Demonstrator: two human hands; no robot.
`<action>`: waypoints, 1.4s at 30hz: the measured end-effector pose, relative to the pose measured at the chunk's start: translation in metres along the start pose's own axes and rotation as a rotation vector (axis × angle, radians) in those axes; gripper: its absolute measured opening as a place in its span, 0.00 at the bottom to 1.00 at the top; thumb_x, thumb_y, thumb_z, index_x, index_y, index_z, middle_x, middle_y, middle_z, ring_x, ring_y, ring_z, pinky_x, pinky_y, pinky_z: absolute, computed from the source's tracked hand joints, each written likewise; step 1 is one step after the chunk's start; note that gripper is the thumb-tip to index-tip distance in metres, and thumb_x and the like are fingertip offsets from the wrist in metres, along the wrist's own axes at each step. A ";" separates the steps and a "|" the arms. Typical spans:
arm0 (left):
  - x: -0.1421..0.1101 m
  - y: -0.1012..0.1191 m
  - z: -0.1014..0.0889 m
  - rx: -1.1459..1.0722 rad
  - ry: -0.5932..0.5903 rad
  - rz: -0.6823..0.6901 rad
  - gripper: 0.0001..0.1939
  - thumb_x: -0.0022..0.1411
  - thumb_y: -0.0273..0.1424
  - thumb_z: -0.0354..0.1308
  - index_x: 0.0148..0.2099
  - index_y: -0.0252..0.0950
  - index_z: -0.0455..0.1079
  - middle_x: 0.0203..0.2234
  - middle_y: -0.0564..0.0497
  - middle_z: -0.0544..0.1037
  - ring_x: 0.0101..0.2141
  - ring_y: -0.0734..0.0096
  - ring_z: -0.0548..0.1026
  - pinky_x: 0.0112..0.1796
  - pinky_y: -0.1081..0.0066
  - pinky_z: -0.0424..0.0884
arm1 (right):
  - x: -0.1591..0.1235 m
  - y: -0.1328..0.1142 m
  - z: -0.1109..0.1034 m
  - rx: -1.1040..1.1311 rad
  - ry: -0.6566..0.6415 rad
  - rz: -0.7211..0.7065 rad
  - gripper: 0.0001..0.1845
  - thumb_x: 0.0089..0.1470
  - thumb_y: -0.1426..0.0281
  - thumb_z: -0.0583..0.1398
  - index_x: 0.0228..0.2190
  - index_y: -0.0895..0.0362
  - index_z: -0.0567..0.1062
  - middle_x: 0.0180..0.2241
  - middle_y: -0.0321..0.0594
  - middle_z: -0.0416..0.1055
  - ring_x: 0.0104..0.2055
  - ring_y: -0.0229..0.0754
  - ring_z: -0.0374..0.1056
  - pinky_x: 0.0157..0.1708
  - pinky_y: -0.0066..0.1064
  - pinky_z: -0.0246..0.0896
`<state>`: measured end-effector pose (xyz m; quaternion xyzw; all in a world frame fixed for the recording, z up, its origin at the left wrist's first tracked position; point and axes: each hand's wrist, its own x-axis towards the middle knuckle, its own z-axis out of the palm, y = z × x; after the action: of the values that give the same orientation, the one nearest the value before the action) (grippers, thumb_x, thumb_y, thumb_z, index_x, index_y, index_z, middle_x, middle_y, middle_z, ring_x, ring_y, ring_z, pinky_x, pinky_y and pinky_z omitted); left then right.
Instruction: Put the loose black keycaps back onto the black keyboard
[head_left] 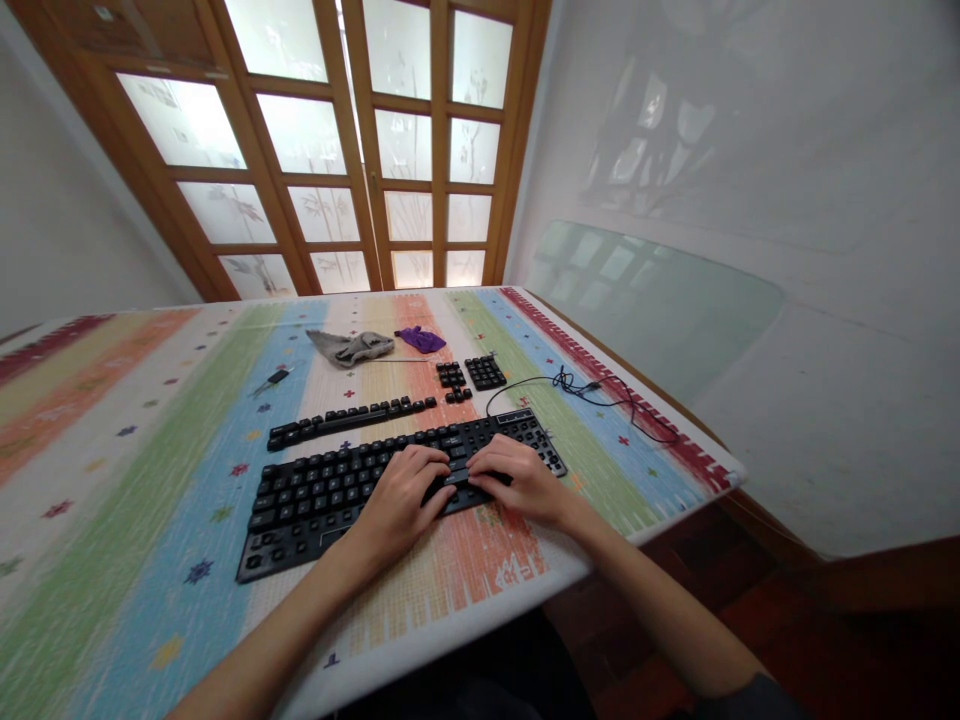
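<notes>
A black keyboard (330,487) lies at a slant on the striped tablecloth, with bare switches along its front edge and at its right end. Over its right-middle part, my left hand (407,490) has bent fingers and a thumb closing at a black keycap (458,478). From the other side my right hand (517,478) meets the same keycap, thumb and fingers drawn together. Fingertips partly cover the key, so how firmly each hand grips it is hard to see. Behind the keyboard lie a row of loose keycaps (352,416) and a block of number-pad keycaps (485,372).
Farther back are a grey cloth (351,347), a purple cloth (421,340) and a thin rod (394,361). A small black-handled tool with wire prongs (271,381) lies at the left. The keyboard's cable (577,384) is coiled near the table's right edge, beside a wall.
</notes>
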<state>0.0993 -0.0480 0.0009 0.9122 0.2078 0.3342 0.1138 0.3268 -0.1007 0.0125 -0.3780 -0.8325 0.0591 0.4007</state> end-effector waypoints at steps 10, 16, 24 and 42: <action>0.001 0.001 -0.003 -0.009 -0.038 -0.018 0.04 0.67 0.28 0.59 0.44 0.36 0.70 0.44 0.45 0.76 0.46 0.58 0.72 0.47 0.56 0.70 | -0.002 0.003 0.003 -0.024 -0.005 0.010 0.03 0.60 0.74 0.62 0.35 0.56 0.78 0.33 0.40 0.80 0.36 0.42 0.70 0.39 0.36 0.67; 0.001 0.001 -0.003 0.009 -0.045 -0.003 0.03 0.67 0.28 0.59 0.43 0.35 0.71 0.44 0.45 0.76 0.46 0.58 0.72 0.46 0.57 0.70 | -0.002 0.005 0.006 -0.050 -0.001 -0.057 0.06 0.63 0.74 0.60 0.34 0.57 0.78 0.32 0.40 0.79 0.32 0.41 0.70 0.37 0.37 0.66; 0.000 0.003 -0.001 0.085 -0.027 0.062 0.05 0.69 0.27 0.56 0.40 0.35 0.73 0.43 0.45 0.76 0.45 0.58 0.72 0.46 0.56 0.71 | -0.002 -0.001 0.007 -0.343 -0.062 -0.162 0.11 0.65 0.75 0.56 0.36 0.58 0.79 0.32 0.43 0.78 0.34 0.42 0.65 0.35 0.34 0.64; -0.002 0.008 -0.001 0.165 -0.041 0.114 0.08 0.69 0.25 0.54 0.41 0.33 0.75 0.42 0.42 0.78 0.44 0.57 0.73 0.45 0.54 0.73 | -0.003 -0.024 0.010 -0.566 -0.300 -0.055 0.08 0.61 0.78 0.57 0.32 0.59 0.75 0.32 0.43 0.75 0.35 0.44 0.61 0.34 0.36 0.54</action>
<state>0.0994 -0.0563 0.0033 0.9355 0.1799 0.3032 0.0235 0.3071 -0.1172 0.0139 -0.4386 -0.8757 -0.1304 0.1540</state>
